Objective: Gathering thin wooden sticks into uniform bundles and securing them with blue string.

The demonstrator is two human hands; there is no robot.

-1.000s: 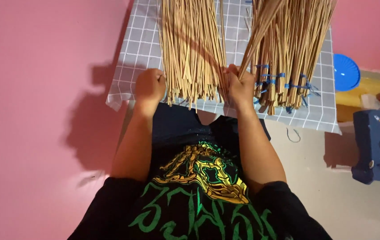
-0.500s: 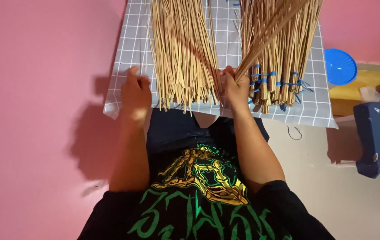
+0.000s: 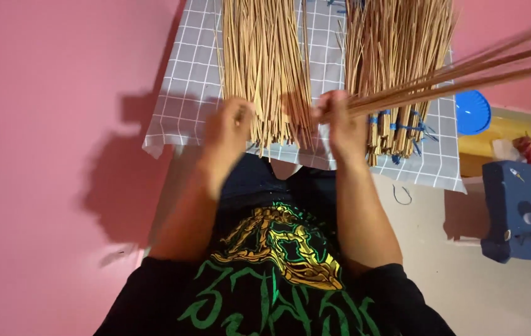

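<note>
Right hand (image 3: 340, 121) grips a few thin sticks (image 3: 464, 71) that slant off toward the right edge, blurred. Left hand (image 3: 231, 127) is loosely curled at the near ends of the loose stick pile (image 3: 265, 62), touching them; whether it holds any, cannot tell. Pile lies on a grey checked cloth (image 3: 184, 93), mid near edge. Tied bundles (image 3: 396, 74) lie just right of it. Blue lid (image 3: 472, 112) sits past the cloth's right edge.

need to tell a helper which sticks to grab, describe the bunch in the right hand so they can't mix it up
On the grey checked cloth lie two piles of thin tan sticks. The right hand, at the near edge between them, grips a small bunch of sticks. Unlike the flat-lying piles, this bunch slants up and away to the right, blurred.
</note>
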